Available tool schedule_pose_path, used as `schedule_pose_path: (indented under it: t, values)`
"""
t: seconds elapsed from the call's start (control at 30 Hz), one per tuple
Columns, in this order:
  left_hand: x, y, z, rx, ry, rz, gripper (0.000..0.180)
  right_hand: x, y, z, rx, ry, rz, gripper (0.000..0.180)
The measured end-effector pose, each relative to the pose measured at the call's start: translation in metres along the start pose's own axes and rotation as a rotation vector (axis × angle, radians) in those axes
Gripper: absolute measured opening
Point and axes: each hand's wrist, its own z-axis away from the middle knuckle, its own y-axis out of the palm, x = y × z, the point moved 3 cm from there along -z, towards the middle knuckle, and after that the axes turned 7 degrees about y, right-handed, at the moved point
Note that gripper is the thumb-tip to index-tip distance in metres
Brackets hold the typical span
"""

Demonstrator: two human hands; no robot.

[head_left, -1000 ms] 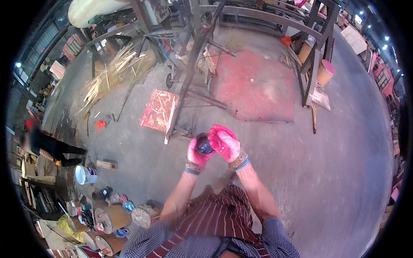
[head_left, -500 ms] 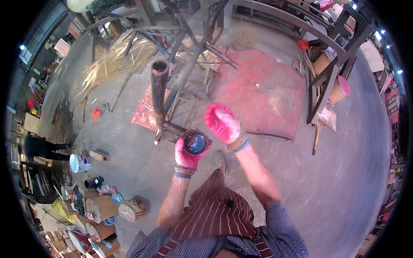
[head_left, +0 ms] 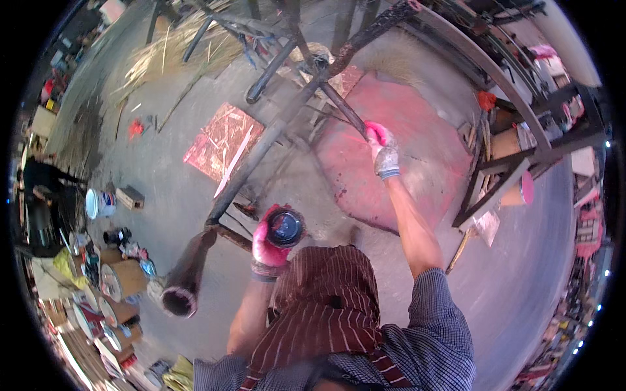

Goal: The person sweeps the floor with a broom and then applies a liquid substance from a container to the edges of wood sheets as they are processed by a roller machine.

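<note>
My left hand, in a pink-coated work glove, holds a small round dark pot with glossy dark contents, its mouth facing up. My right hand, in a matching glove, is stretched forward. Its fingers are closed on the end of a dark pipe, one branch of a welded pipe frame. Whether anything small is also between those fingers is hidden. The frame's thick open-ended tube points toward me, left of the pot.
A red sheet lies on the floor beneath my right hand. A reddish board lies left of the frame. Dark metal framing stands at right. A white bucket, cardboard drums and a person are at left.
My right hand has reached forward from beside the pot to the pipe's end. The frame has swung, its thick tube now pointing toward me. The pot stays in my left hand.
</note>
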Motion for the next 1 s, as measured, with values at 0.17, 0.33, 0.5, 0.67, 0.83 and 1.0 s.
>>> schedule_pose_path:
  t: [0.17,0.33,0.5,0.67,0.83,1.0]
  values:
    - [0.009,0.007,0.006,-0.146,0.209,-0.075,0.061,-0.043,0.023,-0.014,0.169,-0.466,0.416,0.042]
    - [0.057,0.001,0.024,-0.368,0.368,0.041,0.059,-0.017,0.069,-0.055,0.281,-0.527,0.164,0.044]
    - [0.107,0.042,0.014,-0.401,0.445,0.096,0.057,0.012,0.127,-0.114,0.318,-0.302,0.271,0.039]
    - [0.130,0.057,0.005,-0.374,0.430,0.053,0.062,0.019,0.111,-0.098,0.377,-0.235,0.292,0.039]
    - [0.140,0.066,-0.018,-0.327,0.449,0.042,0.064,-0.089,0.025,-0.019,0.420,-0.328,0.086,0.062]
    - [0.135,0.078,-0.038,-0.292,0.464,0.014,0.060,-0.109,0.038,-0.045,0.494,-0.093,0.198,0.060]
